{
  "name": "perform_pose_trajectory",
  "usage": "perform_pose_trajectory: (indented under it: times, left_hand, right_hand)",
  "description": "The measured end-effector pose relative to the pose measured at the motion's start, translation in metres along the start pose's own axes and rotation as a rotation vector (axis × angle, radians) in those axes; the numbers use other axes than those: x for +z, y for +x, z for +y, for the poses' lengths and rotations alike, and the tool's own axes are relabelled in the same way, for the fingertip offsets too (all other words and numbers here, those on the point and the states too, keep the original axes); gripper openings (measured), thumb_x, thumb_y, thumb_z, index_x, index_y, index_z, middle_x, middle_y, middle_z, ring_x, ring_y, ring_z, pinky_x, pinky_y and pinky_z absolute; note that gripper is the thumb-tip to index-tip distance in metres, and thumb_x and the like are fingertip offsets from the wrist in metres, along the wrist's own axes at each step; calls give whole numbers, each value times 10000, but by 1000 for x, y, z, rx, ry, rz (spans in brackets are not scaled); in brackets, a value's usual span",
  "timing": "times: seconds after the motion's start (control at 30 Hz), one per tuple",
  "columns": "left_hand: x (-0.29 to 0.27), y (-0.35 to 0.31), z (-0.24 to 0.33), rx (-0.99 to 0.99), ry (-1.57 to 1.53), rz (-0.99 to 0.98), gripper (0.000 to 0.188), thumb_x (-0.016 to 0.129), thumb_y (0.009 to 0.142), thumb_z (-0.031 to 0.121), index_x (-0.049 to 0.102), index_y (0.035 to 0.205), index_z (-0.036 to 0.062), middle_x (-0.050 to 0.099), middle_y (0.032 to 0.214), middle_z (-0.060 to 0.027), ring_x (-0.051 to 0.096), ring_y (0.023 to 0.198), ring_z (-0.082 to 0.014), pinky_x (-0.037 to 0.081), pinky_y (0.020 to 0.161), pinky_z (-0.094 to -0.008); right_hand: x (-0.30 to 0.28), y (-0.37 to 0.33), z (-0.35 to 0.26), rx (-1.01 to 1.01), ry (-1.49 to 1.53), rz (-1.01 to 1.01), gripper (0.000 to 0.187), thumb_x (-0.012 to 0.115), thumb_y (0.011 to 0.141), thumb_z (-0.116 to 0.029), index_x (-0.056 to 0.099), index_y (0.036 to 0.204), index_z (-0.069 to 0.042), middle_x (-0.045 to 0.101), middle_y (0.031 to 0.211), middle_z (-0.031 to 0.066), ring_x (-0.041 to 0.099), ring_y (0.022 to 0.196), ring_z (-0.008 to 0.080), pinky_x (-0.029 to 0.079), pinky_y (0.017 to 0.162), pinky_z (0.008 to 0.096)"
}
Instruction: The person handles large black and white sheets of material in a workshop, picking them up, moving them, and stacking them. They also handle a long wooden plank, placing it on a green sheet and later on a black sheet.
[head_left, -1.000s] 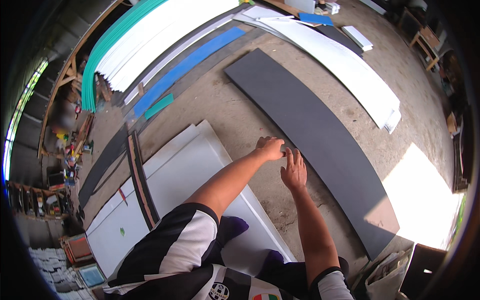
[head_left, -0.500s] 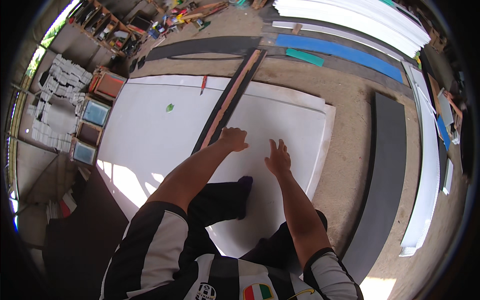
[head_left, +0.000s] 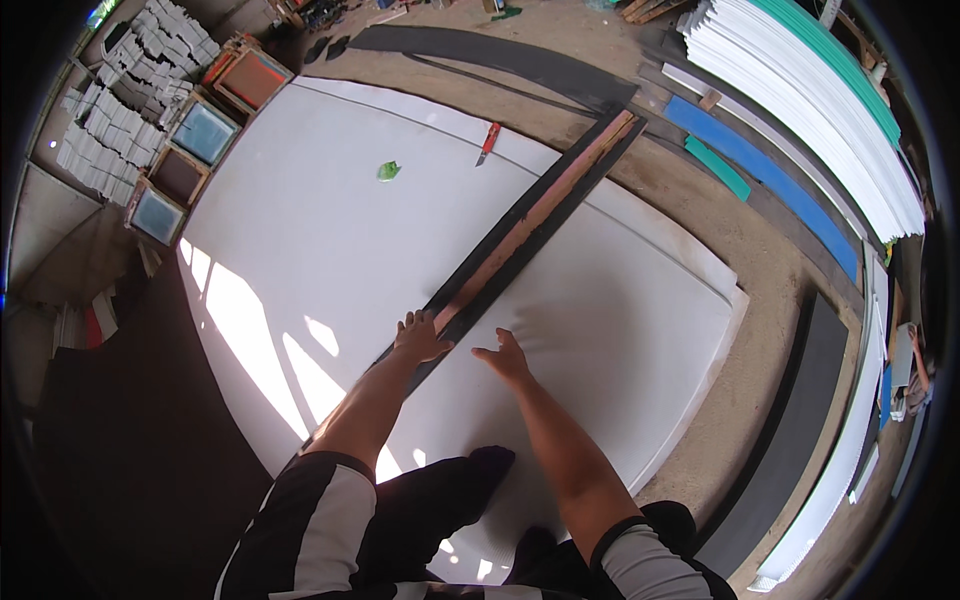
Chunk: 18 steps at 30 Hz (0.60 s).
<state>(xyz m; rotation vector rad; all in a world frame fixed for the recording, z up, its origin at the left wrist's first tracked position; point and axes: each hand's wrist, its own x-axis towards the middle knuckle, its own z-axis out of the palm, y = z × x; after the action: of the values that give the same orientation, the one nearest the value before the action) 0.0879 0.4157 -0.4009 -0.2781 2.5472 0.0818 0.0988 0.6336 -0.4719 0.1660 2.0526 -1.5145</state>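
Neither grip held anything: your left hand (head_left: 420, 338) had slid onto the long dark strip (head_left: 520, 235), right hand (head_left: 506, 358) flat just beside it (on the white sheet (head_left: 300, 230)).

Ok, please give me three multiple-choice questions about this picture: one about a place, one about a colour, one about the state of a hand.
1. Where does the long dark strip lie?
A. on the white sheet
B. against a wall
C. on a bench

2. What colour is the handle of the small knife?
A. blue
B. red
C. yellow

3. How is the left hand?
A. closed on a hammer
B. raised in the air
C. laid on the strip's edge

Answers: 1 A, it crosses the sheet slantwise; 2 B, red against white; 3 C, fingers spread on it, while the right hand presses the sheet.
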Motion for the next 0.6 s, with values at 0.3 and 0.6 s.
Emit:
perform_pose_trajectory:
  times: [0.3,0.6]
  left_hand:
    - [13,49,-14,-140,-352,76,971,619,896,658,312,1561,19,492,1476,-268,466,1377,-440,375,1144,-546]
    - [42,34,13,-223,-611,71,800,539,899,743,691,1193,15,663,1222,-284,626,1190,-423,469,1017,-498]
  right_hand:
    - [29,40,-4,162,554,139,875,856,808,-241,397,1504,25,581,1358,250,588,1250,307,461,1053,395]
    - [1,8,-20,211,742,36,735,831,845,-325,461,1418,-51,590,1243,146,576,1092,270,454,853,451]
